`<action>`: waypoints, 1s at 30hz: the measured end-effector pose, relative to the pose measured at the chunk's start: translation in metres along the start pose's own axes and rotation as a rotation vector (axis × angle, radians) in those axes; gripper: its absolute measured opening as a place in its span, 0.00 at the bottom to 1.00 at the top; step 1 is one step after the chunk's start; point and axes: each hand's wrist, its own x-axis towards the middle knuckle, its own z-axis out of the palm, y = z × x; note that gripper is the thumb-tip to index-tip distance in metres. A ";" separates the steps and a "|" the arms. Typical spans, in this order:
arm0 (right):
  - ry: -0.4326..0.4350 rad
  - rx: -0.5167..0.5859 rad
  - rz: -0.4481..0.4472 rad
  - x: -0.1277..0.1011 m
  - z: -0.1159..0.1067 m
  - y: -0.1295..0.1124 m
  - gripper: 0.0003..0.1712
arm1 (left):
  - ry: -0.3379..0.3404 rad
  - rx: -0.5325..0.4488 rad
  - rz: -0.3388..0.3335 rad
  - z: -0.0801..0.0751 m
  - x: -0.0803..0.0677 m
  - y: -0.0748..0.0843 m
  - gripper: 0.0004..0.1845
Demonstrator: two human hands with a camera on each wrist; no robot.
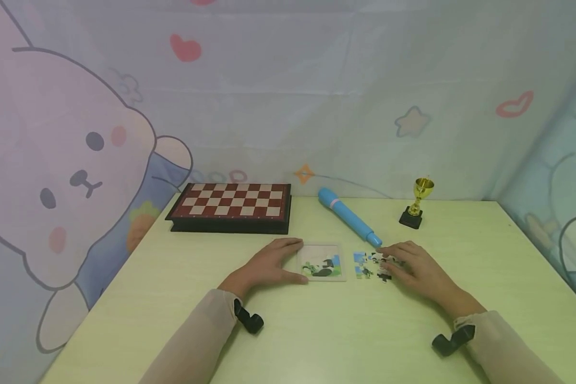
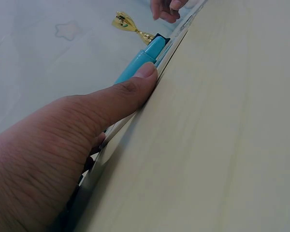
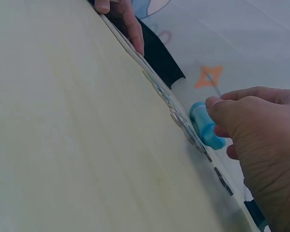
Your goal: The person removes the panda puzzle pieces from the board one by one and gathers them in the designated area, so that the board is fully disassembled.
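Observation:
My left hand point(image 1: 269, 266) holds the left side of a white-rimmed puzzle tray point(image 1: 343, 264), thumb at its lower corner and fingertips at its upper corner. The tray bears a partial panda picture point(image 1: 324, 266) in green, black, white and blue. Just right of it, loose jigsaw pieces point(image 1: 362, 265) lie close together on the table. Over their right part hovers my right hand point(image 1: 415, 269), thumb and index finger near each other and slightly bent. Nothing shows between those fingertips in the right wrist view, where the hand point(image 3: 266, 125) is raised above the tabletop. It hides several pieces.
A folded red-and-white chessboard box point(image 1: 230, 208) lies at the back left. Behind the pieces lies a blue pen-shaped tube point(image 1: 350, 216), slanting toward my right hand. A small gold trophy cup point(image 1: 417, 200) on a black base stands at the back right. Printed cloth hangs behind the table.

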 end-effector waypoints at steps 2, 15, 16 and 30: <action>0.026 0.000 -0.014 0.002 0.000 -0.003 0.22 | 0.005 0.004 0.003 0.000 0.001 -0.001 0.56; 0.118 0.007 -0.162 0.027 0.025 -0.034 0.19 | 0.007 0.003 0.016 0.000 0.003 -0.001 0.56; 0.105 0.006 -0.157 0.030 0.028 -0.036 0.19 | 0.007 0.006 0.015 0.000 0.004 0.000 0.56; 0.000 0.009 -0.142 0.075 0.073 -0.048 0.19 | 0.012 0.006 0.028 0.001 0.000 -0.002 0.55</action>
